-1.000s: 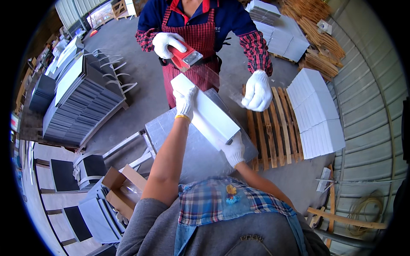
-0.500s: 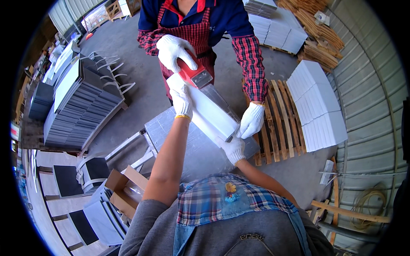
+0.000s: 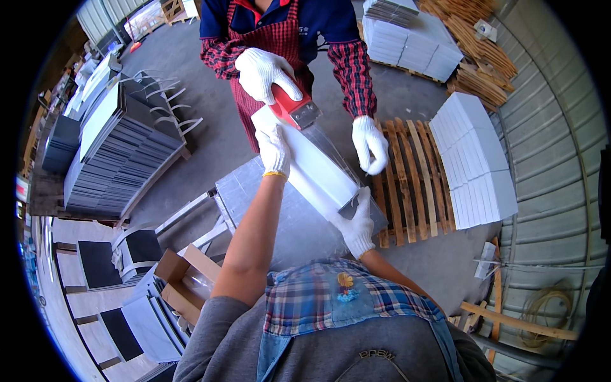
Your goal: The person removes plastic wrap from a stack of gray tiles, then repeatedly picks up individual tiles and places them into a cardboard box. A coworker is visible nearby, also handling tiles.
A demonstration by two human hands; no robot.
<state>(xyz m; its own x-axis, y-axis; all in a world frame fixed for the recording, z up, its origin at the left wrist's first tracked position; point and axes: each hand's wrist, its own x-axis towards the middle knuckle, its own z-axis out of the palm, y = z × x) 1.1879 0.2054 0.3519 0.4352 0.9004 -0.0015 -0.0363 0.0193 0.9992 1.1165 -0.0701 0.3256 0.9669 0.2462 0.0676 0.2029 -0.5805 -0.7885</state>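
Note:
A long white block [image 3: 315,159], which looks like wrapped panels, lies slantwise on a metal-topped table [image 3: 254,194]. My gloved left hand [image 3: 273,151] is closed on its far left end. At the near end, my gloved right hand [image 3: 355,224] grips the corner, its thumb raised along the end and its fingers partly hidden. Across from me, a co-worker's gloved hand [image 3: 266,73] holds a red tape dispenser [image 3: 289,107] against the block's far end. The co-worker's other gloved hand [image 3: 370,145] hangs just right of the block, apart from it.
Stacks of grey-edged panels [image 3: 124,146] stand on the left, above an open cardboard box [image 3: 184,280]. To the right are a wooden pallet [image 3: 410,178] and a stack of white slabs [image 3: 474,162]. More wrapped slabs [image 3: 414,48] and wooden pallets [image 3: 477,51] sit at the far right.
The co-worker's free hand has lifted away from the block's near corner. My right hand has shifted slightly, its thumb now up at that corner. My left hand stays on the far end.

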